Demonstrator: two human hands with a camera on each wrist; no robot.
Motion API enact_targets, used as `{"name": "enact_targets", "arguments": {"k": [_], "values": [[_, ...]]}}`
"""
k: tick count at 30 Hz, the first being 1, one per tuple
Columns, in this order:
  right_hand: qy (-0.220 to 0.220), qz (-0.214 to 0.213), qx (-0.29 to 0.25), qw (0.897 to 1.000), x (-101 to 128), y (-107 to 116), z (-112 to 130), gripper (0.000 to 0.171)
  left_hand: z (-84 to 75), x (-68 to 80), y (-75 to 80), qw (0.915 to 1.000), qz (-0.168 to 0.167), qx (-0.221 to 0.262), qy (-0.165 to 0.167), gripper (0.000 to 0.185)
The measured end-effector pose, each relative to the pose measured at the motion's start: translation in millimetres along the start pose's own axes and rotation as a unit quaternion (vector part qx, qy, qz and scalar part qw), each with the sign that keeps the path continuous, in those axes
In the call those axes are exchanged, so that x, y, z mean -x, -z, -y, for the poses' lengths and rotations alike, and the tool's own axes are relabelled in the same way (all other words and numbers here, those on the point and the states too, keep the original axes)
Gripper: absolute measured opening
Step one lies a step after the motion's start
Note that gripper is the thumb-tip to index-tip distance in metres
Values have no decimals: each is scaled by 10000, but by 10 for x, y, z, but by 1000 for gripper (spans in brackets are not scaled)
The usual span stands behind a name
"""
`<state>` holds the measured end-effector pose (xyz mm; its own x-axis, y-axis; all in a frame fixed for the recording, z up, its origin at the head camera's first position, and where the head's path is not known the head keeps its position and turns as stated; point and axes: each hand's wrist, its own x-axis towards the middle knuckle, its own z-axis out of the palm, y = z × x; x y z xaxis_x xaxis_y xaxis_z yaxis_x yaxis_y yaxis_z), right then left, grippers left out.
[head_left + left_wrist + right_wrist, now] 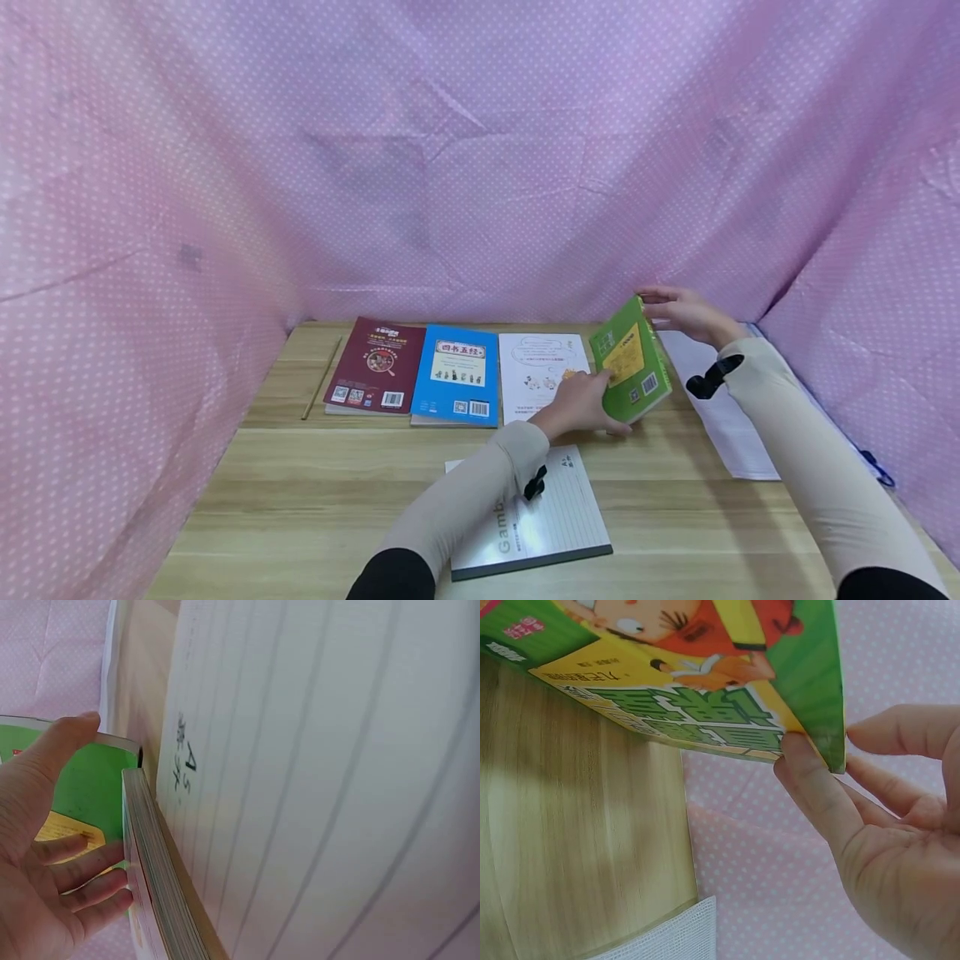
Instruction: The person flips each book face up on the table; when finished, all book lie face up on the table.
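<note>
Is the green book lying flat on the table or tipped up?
Tipped up. The green book stands tilted on its lower edge, the right hand at its raised top corner, the left hand against its back cover.

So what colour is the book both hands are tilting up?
Green, with a yellow panel; the green book shows best in the head view.

Maroon book (375,365), blue book (457,376), lined notebook (558,517), pencil (322,377) on wooden table (315,492)

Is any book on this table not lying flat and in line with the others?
Yes. The green book stands tilted on its lower edge at the right end of the row, held between the left hand and the right hand. The maroon book and blue book lie flat.
</note>
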<state>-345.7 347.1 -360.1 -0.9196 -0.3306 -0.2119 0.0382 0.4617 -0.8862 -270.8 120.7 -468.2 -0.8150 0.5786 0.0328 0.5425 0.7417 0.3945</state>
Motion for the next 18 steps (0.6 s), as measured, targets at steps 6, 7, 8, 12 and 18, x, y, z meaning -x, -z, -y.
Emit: {"name": "enact_targets", "arguments": {"k": [6,7,8,12,18], "values": [[115,154,236,9995,14,31,-8,66,4,2,43,9999,132,77,-77,95],[129,177,276,9994,14,39,-12,67,5,1,46,9998,147,102,-100,95],[157,218,310,9992,16,47,-14,68,7,0,51,9997,155,127,-130,94],[228,341,318,9987,14,73,-19,72,21,-13,42,9990,167,362,-223,89],[351,392,362,9980,-9,117,-69,72,11,-7,30,9898,340,1345,-311,83]]}}
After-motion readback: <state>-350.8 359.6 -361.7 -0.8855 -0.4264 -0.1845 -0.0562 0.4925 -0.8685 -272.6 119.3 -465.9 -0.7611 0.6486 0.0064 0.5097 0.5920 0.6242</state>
